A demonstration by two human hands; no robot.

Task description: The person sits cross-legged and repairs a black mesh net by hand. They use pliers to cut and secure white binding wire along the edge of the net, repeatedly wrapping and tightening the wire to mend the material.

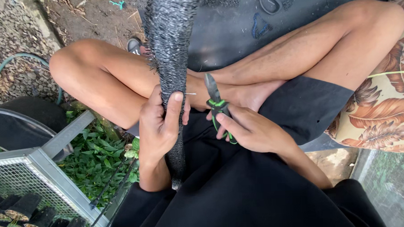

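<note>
Head camera looks steeply down, close over the lap.

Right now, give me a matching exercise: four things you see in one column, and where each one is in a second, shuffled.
1. rolled black mesh
2. green-handled pliers
3. green hose
4. scissors

A. on the gravel, far left
B. in the right hand
C. on the dark mat at the top
D. gripped by the left hand

Pairs: 1-D, 2-B, 3-A, 4-C
</note>
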